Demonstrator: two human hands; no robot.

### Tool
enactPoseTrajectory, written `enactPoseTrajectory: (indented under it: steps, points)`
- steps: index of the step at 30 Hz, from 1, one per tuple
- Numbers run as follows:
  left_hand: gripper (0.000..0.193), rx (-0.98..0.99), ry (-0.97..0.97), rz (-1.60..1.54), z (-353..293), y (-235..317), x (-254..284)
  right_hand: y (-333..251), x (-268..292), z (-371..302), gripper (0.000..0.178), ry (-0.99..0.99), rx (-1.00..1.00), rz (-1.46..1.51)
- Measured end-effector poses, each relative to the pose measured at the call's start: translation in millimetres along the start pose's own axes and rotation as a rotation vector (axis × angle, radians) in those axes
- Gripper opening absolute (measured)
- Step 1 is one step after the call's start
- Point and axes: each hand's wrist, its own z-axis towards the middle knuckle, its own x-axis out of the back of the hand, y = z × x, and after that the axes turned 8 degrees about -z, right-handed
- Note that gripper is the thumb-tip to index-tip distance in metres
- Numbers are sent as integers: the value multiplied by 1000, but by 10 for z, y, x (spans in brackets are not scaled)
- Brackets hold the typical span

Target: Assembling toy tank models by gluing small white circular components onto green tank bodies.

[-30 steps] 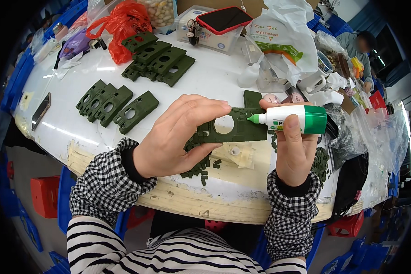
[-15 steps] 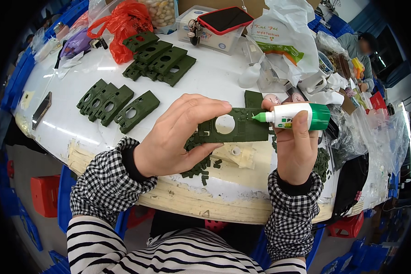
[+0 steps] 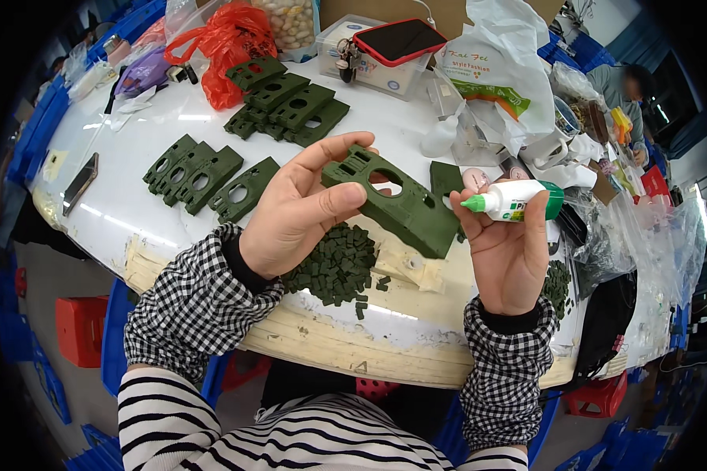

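My left hand grips a dark green plastic model tank hull by one end, thumb on its near side. The hull has a large round hole and is held tilted above the table. In my right hand is a white glue bottle with a green tip and green base, its tip pointing left, apart from the hull. Below my left hand lies a heap of small dark green pieces, next to a cream-coloured block. Another flat green part lies behind the hull.
Several similar green hulls lie in a row at the left and in a stack farther back. A red-edged phone rests on a clear plastic box. Plastic bags and clutter fill the right. Another person sits at far right.
My left hand has tilted the hull, its right end dropping toward me. The glue tip, formerly against the hull, is now apart from it. More of the small-piece heap shows.
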Motion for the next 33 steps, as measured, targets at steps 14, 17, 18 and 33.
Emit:
enactPoseTrajectory:
  steps: [14,17,18,33]
  points:
    - [62,291,-351,-49,-50,-31,-87,156,-207,-110,29,-190,174,-415]
    - [61,264,-357,-31,-50,-47,-74,154,-208,-111,29,-189,159,-400]
    - [61,256,-360,-23,-51,-54,-69,156,-211,-111,30,-190,161,-405]
    - [60,267,-358,-13,-51,-67,-57,156,-211,-110,28,-192,180,-479]
